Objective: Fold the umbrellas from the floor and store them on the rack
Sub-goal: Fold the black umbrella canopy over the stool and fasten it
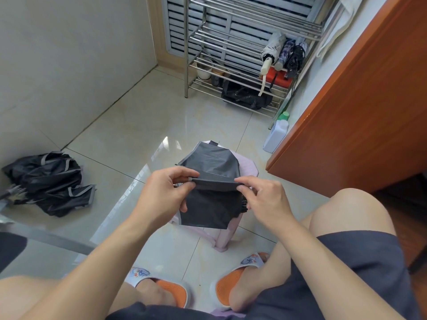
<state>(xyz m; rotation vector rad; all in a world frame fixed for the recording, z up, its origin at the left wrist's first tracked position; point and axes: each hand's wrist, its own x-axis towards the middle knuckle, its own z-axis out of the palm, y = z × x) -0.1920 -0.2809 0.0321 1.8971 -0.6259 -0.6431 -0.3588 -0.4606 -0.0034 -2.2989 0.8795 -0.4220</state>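
A black umbrella with grey edging (212, 199) lies across a small pink stool (227, 236) in front of me. My left hand (161, 195) pinches the left end of a grey-edged fabric fold, and my right hand (265, 199) pinches its right end, holding the fold taut between them. Another black umbrella with grey trim (50, 183) lies crumpled on the floor at the left. A steel rack (231, 56) stands against the far wall, with three folded umbrellas (284, 51) resting on its right side.
A dark bag (245, 95) and a white cup (204, 70) sit low in the rack, with a red box (278, 78) under the umbrellas. A white bottle with a green cap (277, 132) stands by an orange-brown cabinet (369, 112). My knees and orange slippers flank the stool.
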